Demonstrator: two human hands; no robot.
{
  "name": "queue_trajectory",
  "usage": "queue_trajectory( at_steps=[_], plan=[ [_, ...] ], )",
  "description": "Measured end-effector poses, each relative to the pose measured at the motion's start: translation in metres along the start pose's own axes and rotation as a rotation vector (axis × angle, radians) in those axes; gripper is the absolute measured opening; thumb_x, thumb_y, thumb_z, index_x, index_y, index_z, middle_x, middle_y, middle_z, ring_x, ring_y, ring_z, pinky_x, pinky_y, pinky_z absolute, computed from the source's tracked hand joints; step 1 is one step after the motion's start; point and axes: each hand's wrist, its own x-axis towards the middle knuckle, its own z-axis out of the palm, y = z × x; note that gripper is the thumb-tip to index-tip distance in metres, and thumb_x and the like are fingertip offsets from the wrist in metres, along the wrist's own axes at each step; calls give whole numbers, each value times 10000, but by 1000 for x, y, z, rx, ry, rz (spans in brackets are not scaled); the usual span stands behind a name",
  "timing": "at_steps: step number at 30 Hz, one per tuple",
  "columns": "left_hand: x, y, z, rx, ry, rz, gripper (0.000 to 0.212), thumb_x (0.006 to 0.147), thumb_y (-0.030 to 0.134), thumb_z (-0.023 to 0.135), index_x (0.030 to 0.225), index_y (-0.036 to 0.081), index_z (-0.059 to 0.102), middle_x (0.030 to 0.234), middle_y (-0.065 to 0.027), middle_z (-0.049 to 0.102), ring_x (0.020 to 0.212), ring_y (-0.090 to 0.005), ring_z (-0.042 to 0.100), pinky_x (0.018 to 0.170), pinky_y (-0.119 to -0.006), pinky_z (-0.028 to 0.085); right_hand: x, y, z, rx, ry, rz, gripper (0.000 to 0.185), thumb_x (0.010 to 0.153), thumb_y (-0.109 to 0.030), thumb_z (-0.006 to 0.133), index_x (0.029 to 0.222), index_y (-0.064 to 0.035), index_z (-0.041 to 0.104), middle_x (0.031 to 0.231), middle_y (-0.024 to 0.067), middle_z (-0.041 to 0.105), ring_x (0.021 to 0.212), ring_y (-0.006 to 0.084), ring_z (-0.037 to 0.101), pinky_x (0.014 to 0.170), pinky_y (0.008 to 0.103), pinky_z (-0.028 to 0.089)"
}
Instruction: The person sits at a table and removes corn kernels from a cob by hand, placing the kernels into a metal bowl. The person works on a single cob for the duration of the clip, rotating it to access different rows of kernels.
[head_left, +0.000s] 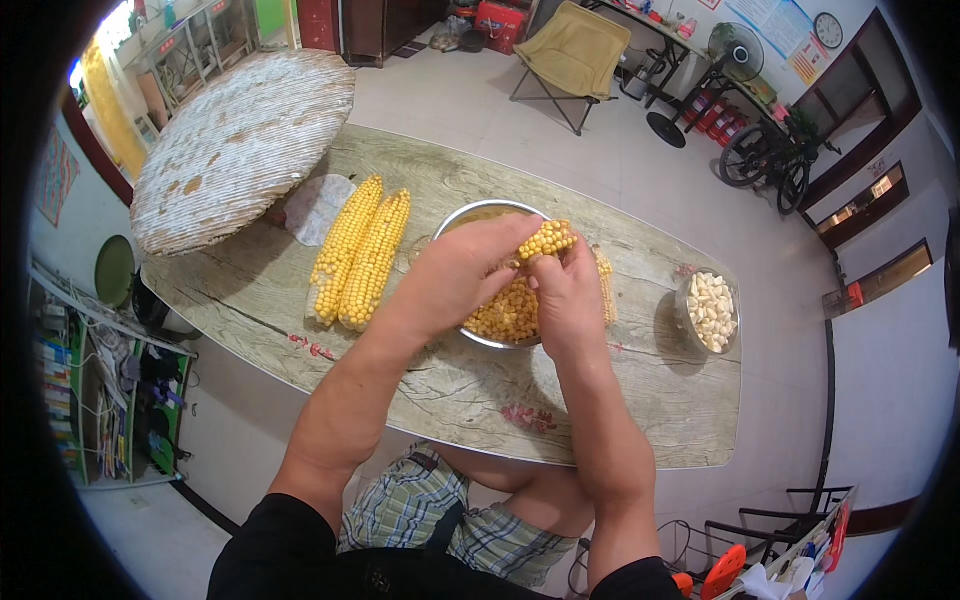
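Note:
Both my left hand (459, 271) and my right hand (562, 296) grip one corn cob (546, 238), partly hidden by the fingers, above a round metal bowl (501, 346). Loose yellow corn kernels (499, 315) lie in the bowl below. Left of the bowl, two yellow corn cobs (347, 247) lie side by side on the table, with kernels on them. Just right of my right hand, more cobs (607, 285) are partly hidden behind it. A bowl of peeled garlic cloves (711, 311) stands near the table's right end.
The wood-patterned table (450, 405) has rounded corners. A large round ribbed board (247, 142) overlaps its left end, beside a pale thin sheet (319, 210). Beyond the far edge stands a folding chair (574, 49). Shelves (112, 390) stand at the left.

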Motion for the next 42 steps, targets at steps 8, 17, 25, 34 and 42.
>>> queue_trajectory(
  at_steps=[8, 17, 25, 34, 42],
  plan=[
    [1, 1, 3, -110, -30, -68, 593, 865, 13, 758, 1433, 15, 589, 1377, -204, 663, 1261, -346, 650, 1081, -386, 504, 1, 4, -7, -200, 56, -12, 408, 908, 8, 538, 1314, 55, 533, 1170, 102, 636, 1025, 168, 624, 910, 317, 527],
    [1, -5, -3, -135, 15, -110, 584, 863, 21, 767, 1423, 11, 602, 1387, -194, 665, 1259, -334, 657, 1067, -381, 514, 2, -5, 0, 12, 10, 63, 420, 974, -92, 668, 1350, 36, 535, 1158, 76, 648, 1032, 122, 633, 885, 295, 536],
    [1, -1, -2, -121, -28, -105, 576, 869, 36, 770, 1420, 12, 604, 1371, -203, 671, 1254, -330, 661, 1064, -381, 514, -1, 1, 1, -37, 26, -17, 339, 969, -40, 582, 1298, 36, 547, 1126, 82, 654, 1002, 127, 631, 875, 290, 536],
    [0, -2, -1, -104, -2, -76, 578, 873, 36, 767, 1425, 13, 598, 1363, -199, 677, 1247, -332, 666, 1063, -377, 515, 0, 1, 0, -56, 38, -30, 397, 913, 18, 541, 1308, 56, 549, 1169, 99, 659, 1044, 152, 643, 920, 314, 533],
    [1, -5, -4, -143, 29, -122, 567, 865, 18, 764, 1411, 6, 609, 1346, -193, 690, 1209, -313, 689, 1034, -360, 532, 3, -6, 4, -24, 0, 26, 404, 955, -36, 668, 1330, 48, 546, 1163, 93, 659, 1031, 151, 653, 896, 304, 546]
  ],
)
